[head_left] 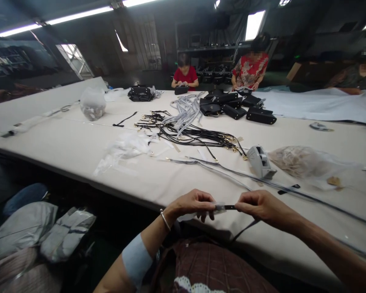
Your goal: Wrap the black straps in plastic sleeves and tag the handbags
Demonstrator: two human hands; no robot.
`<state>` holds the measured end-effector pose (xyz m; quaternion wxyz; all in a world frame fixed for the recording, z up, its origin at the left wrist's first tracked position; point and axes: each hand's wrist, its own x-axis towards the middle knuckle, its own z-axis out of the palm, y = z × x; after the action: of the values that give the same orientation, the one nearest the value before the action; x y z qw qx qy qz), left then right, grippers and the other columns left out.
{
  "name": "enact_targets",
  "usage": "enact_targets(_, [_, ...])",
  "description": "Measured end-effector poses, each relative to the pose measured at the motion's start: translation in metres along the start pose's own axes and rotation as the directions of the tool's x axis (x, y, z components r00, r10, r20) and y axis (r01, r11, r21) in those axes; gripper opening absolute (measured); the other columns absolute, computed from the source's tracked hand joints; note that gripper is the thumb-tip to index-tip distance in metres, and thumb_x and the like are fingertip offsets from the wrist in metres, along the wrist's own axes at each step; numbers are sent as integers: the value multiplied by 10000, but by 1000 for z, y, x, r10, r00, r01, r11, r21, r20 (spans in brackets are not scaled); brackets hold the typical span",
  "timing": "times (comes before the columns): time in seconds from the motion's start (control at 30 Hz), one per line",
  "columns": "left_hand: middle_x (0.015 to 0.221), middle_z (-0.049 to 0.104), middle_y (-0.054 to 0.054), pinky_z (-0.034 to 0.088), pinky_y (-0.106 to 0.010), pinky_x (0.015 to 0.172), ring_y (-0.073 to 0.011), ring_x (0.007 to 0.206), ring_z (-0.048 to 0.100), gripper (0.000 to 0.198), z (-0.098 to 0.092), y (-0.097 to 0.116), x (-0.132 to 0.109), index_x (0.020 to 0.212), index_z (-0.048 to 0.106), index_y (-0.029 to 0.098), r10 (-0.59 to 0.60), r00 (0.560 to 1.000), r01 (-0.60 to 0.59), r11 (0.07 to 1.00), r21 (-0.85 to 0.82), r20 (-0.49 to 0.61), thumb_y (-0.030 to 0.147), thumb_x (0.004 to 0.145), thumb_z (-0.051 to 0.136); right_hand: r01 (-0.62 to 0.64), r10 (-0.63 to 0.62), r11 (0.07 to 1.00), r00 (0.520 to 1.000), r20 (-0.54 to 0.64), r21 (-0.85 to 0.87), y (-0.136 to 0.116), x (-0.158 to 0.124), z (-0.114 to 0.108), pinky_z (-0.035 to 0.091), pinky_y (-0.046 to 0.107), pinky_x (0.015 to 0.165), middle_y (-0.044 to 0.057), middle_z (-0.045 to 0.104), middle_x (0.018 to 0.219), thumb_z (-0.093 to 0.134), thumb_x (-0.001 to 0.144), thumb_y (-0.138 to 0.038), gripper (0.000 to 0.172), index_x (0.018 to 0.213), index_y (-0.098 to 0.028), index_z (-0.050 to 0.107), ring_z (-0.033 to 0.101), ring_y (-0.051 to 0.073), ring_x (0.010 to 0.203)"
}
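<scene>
My left hand [197, 203] pinches clear plastic film [220, 207] wrapped around part of a narrow black strap [231, 207]. Gripping the same strap just to the right is my right hand [262, 207], thumb and fingers closed. A short dark stretch of strap shows between the two hands, and a tail of it hangs below my right hand over the table's front edge. Beyond the hands, long wrapped straps [244, 173] lie across the table. A grey tape dispenser [260, 162] stands behind my right hand.
A pile of black straps with gold clasps [201, 136] lies mid-table, beside black bags [232, 106]. Loose plastic film [125, 148] lies left, a filled clear bag [299, 160] right. People [184, 76] sit across the table [64, 142]; wrapped bundles [67, 232] are at lower left.
</scene>
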<state>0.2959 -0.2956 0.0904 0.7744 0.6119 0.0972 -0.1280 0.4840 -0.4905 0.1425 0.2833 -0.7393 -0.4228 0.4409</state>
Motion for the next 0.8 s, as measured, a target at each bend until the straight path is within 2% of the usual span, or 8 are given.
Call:
enact_targets(0.13, [748, 687, -55, 414, -215, 541, -115, 579, 599, 501, 16, 7, 7, 869, 675, 111, 11, 999, -12, 1000, -16, -40, 581, 711, 745, 117, -131, 964, 991, -43, -238, -24, 9, 13, 228, 255, 485, -26, 434, 539, 605, 844, -545, 425, 633, -176, 611, 343, 110, 528])
enact_targets(0.23, [700, 662, -31, 412, -211, 564, -106, 590, 570, 455, 25, 10, 8, 850, 680, 114, 58, 991, -52, 997, 51, -122, 557, 751, 714, 126, -123, 978, 992, 29, -165, -30, 12, 12, 275, 243, 492, -17, 492, 563, 617, 841, -555, 417, 670, -176, 640, 402, 118, 546])
enact_targets(0.37, [646, 617, 9, 323, -198, 514, -73, 535, 447, 362, 11, -6, -3, 855, 702, 121, 94, 955, -28, 972, 233, -280, 478, 801, 681, 9, -13, 1000, 974, 228, 19, 0, 5, -20, 291, 236, 488, -21, 511, 556, 629, 828, -618, 449, 775, -174, 667, 387, 104, 505])
enact_targets(0.5, [661, 617, -15, 380, -218, 577, -99, 595, 481, 432, -6, -27, -11, 802, 698, 99, 114, 933, -41, 976, 213, -342, 528, 818, 648, -10, -7, 996, 983, 183, 90, 24, -2, -51, 275, 240, 481, -43, 410, 508, 590, 833, -680, 520, 810, -170, 687, 322, 92, 478])
enact_targets(0.57, [663, 605, -17, 394, -220, 601, -104, 618, 488, 447, -2, -26, -6, 827, 718, 91, 149, 939, -86, 975, 207, -311, 531, 828, 643, 26, -38, 996, 987, 156, 80, 19, 0, -50, 296, 242, 494, -32, 428, 534, 596, 829, -681, 526, 812, -165, 699, 351, 99, 501])
enact_targets(0.67, [697, 620, -29, 412, -226, 595, -111, 615, 504, 439, 15, -11, 9, 897, 743, 97, 194, 943, -144, 970, 193, -272, 517, 853, 623, 59, -59, 998, 986, 155, 4, -3, 8, -37, 284, 242, 482, -20, 469, 567, 600, 822, -684, 524, 803, -170, 699, 376, 107, 519])
enact_targets(0.73, [748, 657, -48, 454, -247, 671, -132, 672, 554, 410, 26, 3, 18, 879, 745, 110, 271, 921, -219, 954, 202, -279, 496, 876, 607, 70, -60, 996, 987, 149, -60, -18, 13, -32, 252, 243, 468, -26, 460, 566, 602, 826, -670, 504, 758, -176, 674, 359, 106, 522])
enact_targets(0.8, [819, 692, -72, 475, -280, 807, -165, 787, 607, 396, 28, 11, 23, 857, 737, 118, 372, 875, -315, 923, 218, -311, 479, 906, 582, 79, -63, 990, 989, 135, -114, -29, 14, -34, 234, 246, 465, -33, 434, 560, 607, 827, -652, 485, 719, -181, 643, 339, 105, 524])
